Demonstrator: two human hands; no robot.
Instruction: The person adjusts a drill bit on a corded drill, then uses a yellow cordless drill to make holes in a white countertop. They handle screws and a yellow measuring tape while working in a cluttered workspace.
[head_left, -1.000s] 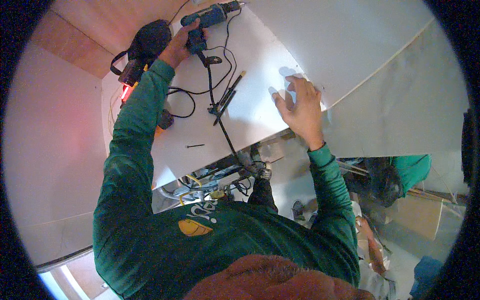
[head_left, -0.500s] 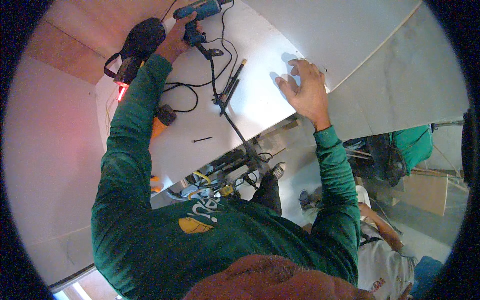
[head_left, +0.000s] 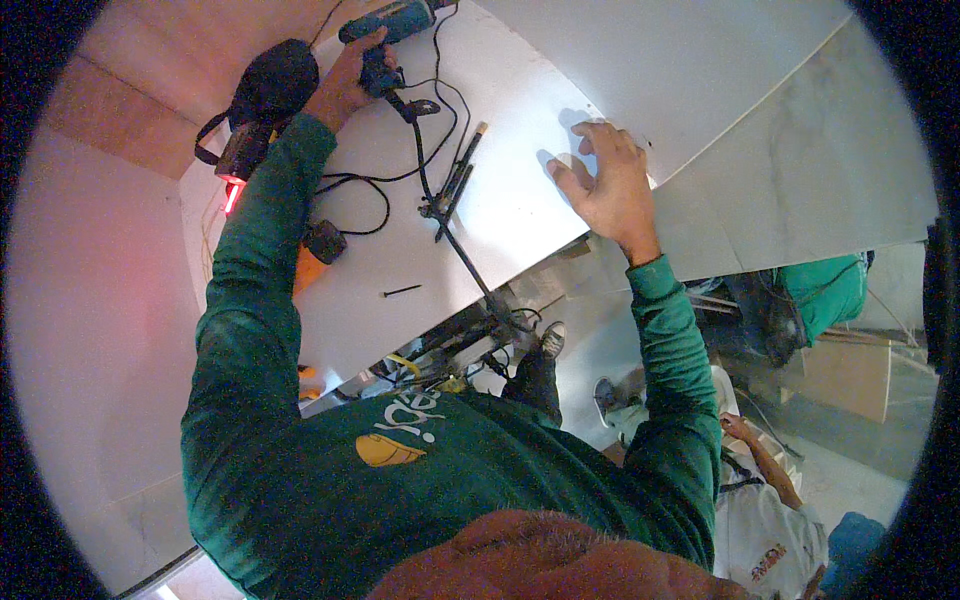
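"Power drill (head_left: 385, 25), the teal one: which hand has it?"

"The left hand (head_left: 350, 85). Fingers and thumb are wrapped round its handle; whether one presses the trigger, I cannot tell."

"How does the body lie from that grip?"

"Just beyond it, on the far side from the person. Its long axis slants away and to the right. The dark front end meets the top of the view, so I can't make out any bit."

"And the right hand (head_left: 612, 185)?"

"Well apart from the drill, to the right and nearer the person. It holds nothing: the fingers are spread and bent over the right part of the white panel (head_left: 530, 190). Whether the tips touch, I can't say."

"What lies between the hands?"

"A thick black cable (head_left: 463, 255), which runs from the handle over the panel's near edge. A pencil (head_left: 474, 145) and a slim dark tool (head_left: 455, 195) lie right by it, on its right side for the most part. A thinner cord (head_left: 387, 205) loops left of it."

"Anything about the left forearm?"

"A black bag (head_left: 275, 85) beside the wrist, a red light (head_left: 233, 195) below that, and an orange tool (head_left: 312, 268) partly hidden by the sleeve. A loose screw (head_left: 402, 291) lies nearer the panel's edge."
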